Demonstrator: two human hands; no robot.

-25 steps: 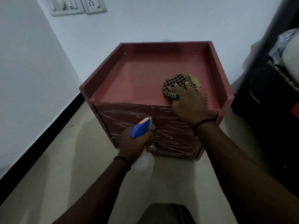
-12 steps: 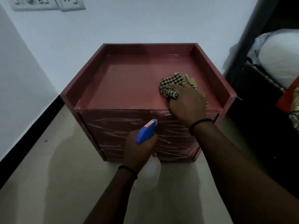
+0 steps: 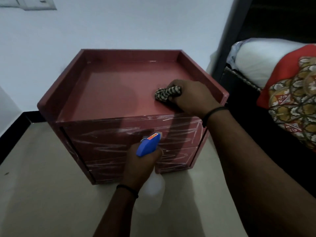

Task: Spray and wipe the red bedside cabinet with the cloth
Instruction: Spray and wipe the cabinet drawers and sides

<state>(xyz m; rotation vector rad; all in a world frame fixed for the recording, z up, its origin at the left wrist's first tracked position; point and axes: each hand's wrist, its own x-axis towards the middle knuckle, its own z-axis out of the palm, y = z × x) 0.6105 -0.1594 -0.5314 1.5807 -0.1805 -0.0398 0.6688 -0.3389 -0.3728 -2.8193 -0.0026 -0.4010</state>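
The red bedside cabinet [image 3: 109, 93] stands against the white wall, with a raised rim around its top and white streaks across its drawer fronts. My right hand [image 3: 193, 96] grips a bunched black-and-white checked cloth [image 3: 166, 94] on the right front part of the top. My left hand [image 3: 142, 166] holds a white spray bottle [image 3: 153, 187] with a blue trigger head [image 3: 148, 145] in front of the drawers, nozzle pointing up and to the right, towards the cabinet.
A bed with a white pillow [image 3: 259, 60] and a red patterned cover [image 3: 294, 98] stands close on the right, behind a dark frame post [image 3: 227, 40]. Beige floor [image 3: 42, 185] lies to the left and front. A switch plate [image 3: 27, 3] sits high on the wall.
My right hand went from lying flat on the cloth to gripping it bunched, and sits a little nearer the right rim. The view shifted right, showing more of the bed.
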